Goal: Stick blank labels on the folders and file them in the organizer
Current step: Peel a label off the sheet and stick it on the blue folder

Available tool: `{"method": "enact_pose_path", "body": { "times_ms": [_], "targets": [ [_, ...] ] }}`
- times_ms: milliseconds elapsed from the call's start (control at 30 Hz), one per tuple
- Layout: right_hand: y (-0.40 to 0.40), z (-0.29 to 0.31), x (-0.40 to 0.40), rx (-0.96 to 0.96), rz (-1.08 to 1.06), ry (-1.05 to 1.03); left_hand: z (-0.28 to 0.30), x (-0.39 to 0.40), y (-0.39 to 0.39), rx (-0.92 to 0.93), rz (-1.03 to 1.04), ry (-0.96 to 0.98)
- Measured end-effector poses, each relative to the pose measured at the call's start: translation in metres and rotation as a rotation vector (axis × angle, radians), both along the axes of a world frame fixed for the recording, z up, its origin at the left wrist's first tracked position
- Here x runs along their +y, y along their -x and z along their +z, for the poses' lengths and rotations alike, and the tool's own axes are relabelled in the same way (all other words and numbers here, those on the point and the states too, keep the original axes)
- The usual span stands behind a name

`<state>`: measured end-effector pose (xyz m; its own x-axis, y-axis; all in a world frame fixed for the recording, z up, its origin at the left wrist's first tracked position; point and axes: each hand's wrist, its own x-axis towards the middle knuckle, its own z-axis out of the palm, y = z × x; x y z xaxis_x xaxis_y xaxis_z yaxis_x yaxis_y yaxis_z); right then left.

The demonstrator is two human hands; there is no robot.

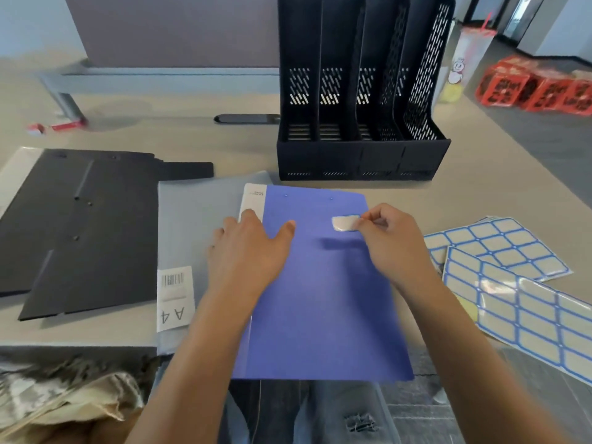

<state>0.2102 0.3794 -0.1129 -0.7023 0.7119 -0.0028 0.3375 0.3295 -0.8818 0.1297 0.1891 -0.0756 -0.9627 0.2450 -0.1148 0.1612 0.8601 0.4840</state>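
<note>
A blue folder [320, 299] lies flat on the desk in front of me, its near edge hanging over the desk's front. My left hand [253, 248] presses flat on the folder's left side near the spine, fingers straight. My right hand [394, 241] pinches a blank blue-bordered label [344, 223] by its right end, just above the folder's upper right area. The black mesh organizer [362, 91] stands upright behind the folder, its slots holding nothing.
Two label sheets [499, 248] [538, 318] lie to the right. A clear plastic sleeve of folders [189, 225] marked A4 sits under the blue folder's left side, beside black folders [83, 225]. A drink cup [464, 59] stands right of the organizer; crumpled wrapping [64, 392] lies near left.
</note>
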Motion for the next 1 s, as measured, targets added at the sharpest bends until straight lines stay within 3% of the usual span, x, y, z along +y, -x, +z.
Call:
{"method": "enact_pose_path", "body": {
  "times_ms": [200, 533, 633, 900, 1000],
  "targets": [
    [-0.003, -0.01, -0.002, -0.106, 0.073, -0.271, -0.015, -0.002, 0.001, 0.04, -0.03, 0.1],
    [-0.056, -0.012, -0.029, -0.116, 0.124, -0.327, -0.021, -0.032, -0.046, 0.073, -0.051, -0.016],
    [-0.075, -0.019, -0.04, -0.066, 0.117, -0.356, -0.022, -0.041, -0.061, 0.073, -0.013, -0.136],
    [-0.104, -0.04, -0.049, 0.11, 0.031, -0.317, -0.003, -0.046, -0.069, -0.126, 0.275, -0.721],
    [-0.105, -0.04, -0.05, 0.165, 0.029, -0.29, -0.001, -0.04, -0.066, -0.163, 0.261, -0.751]
  ]
}}
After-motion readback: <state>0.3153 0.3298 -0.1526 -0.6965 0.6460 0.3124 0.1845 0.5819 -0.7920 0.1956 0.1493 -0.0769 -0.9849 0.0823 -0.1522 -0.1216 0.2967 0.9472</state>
